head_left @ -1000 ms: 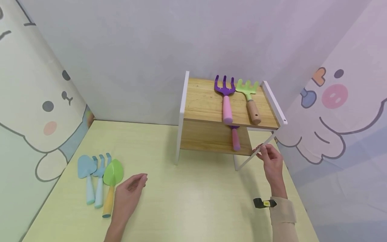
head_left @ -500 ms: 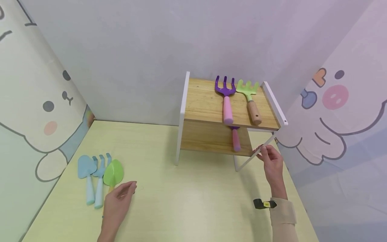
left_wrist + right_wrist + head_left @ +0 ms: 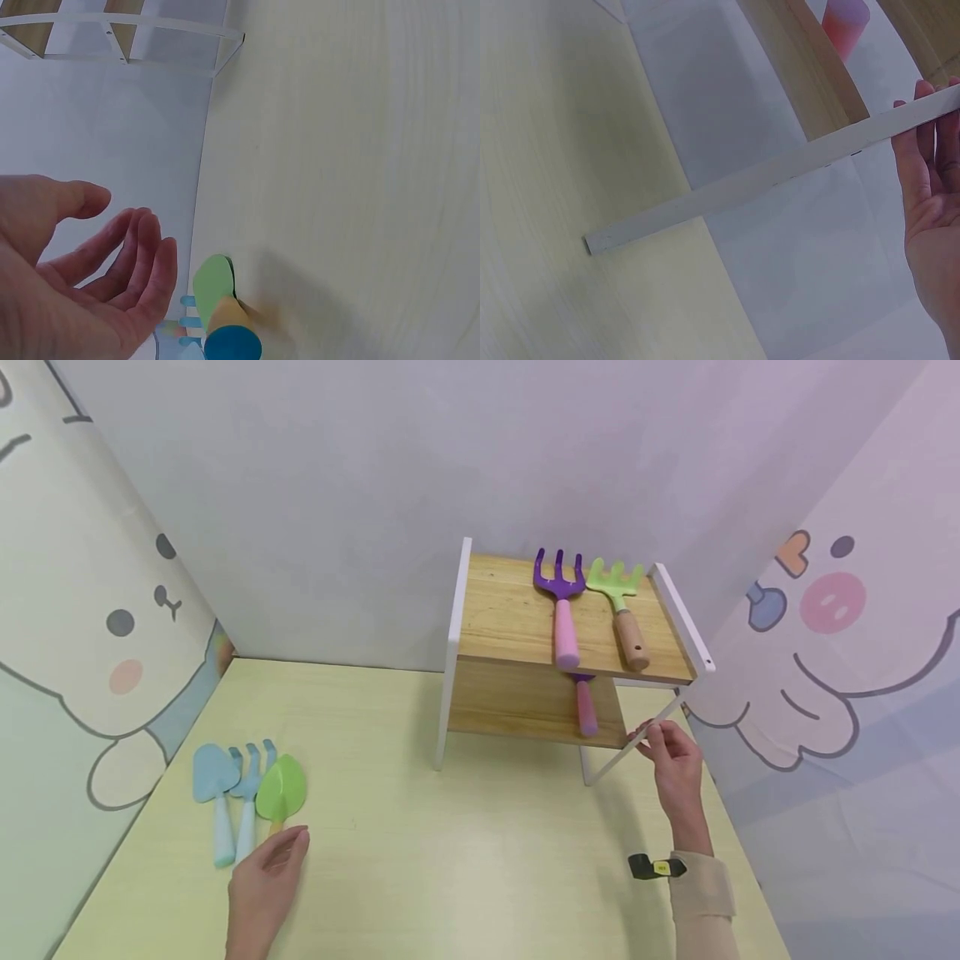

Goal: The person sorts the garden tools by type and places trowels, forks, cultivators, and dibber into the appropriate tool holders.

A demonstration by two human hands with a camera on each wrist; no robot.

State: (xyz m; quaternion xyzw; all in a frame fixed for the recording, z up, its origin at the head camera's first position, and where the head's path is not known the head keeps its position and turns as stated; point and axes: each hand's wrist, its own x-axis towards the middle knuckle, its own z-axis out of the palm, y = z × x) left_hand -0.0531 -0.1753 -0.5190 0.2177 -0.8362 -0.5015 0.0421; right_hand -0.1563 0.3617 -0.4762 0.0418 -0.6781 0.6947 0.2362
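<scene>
My left hand (image 3: 262,885) hovers over the handle of a green trowel (image 3: 282,789), hiding most of that handle. In the left wrist view the trowel's blue handle end (image 3: 233,343) lies beyond my bent fingers, and a gap separates thumb and fingers, with nothing held. At the right, my right hand (image 3: 675,764) grips the white slanting side bar (image 3: 765,180) of a two-tier wooden rack (image 3: 498,610), fingers behind it. On the rack's top board lie a purple hand fork (image 3: 565,631) with a pink handle and a light green hand fork (image 3: 630,639) with a wooden handle.
Left of the green trowel lie a light blue trowel (image 3: 215,772) and a light blue hand fork (image 3: 251,787). A pink-handled tool (image 3: 587,708) sits on the lower board, its head mostly hidden. Pale table (image 3: 480,868) extends in front of the rack; curtains with cartoon figures surround it.
My left hand has moved left and towards the front edge, over the green trowel's handle. My right hand stays on the rack's bar, and the tools have not moved.
</scene>
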